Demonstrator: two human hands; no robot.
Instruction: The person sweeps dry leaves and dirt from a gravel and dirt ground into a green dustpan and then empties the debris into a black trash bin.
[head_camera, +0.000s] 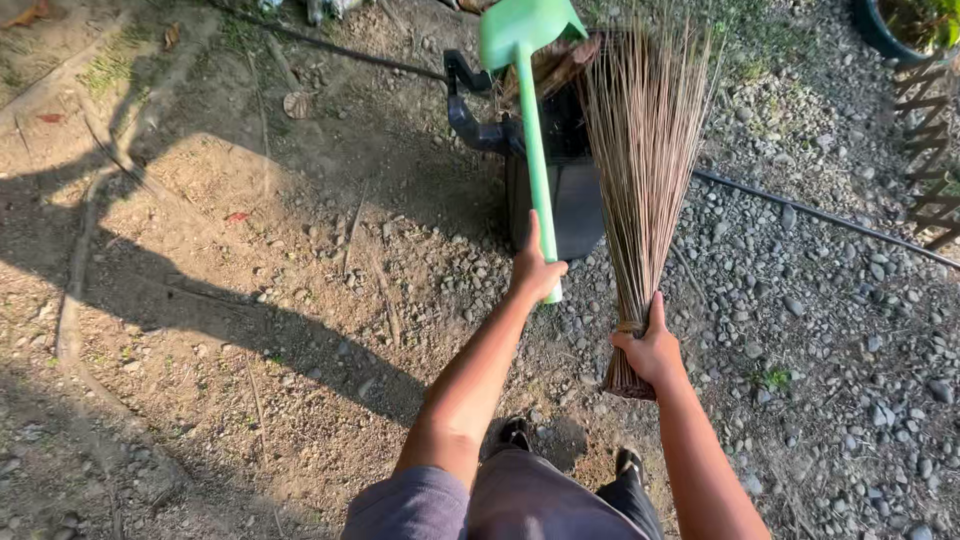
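Two hands busy here. Left hand (535, 270) clamped around the low end of the green dustpan handle (534, 150), with the green dustpan scoop (525, 28) tipped up over the open top of a dark bin (560, 190) standing on the gravel ground (840, 330). Right hand (652, 350) closed tight on the bound neck of a stick broom (645, 150), bristles fanned upward just beside the bin and touching its right edge. Looks like the emptying step, judging by the dry leaves sitting at the scoop's lip. Best done with the scoop held steep and right over the opening, so nothing slides past the rim onto the dirt. Worth keeping the broom tips close enough to flick stuck leaves down. A black hose (830, 215) running across the gravel behind.
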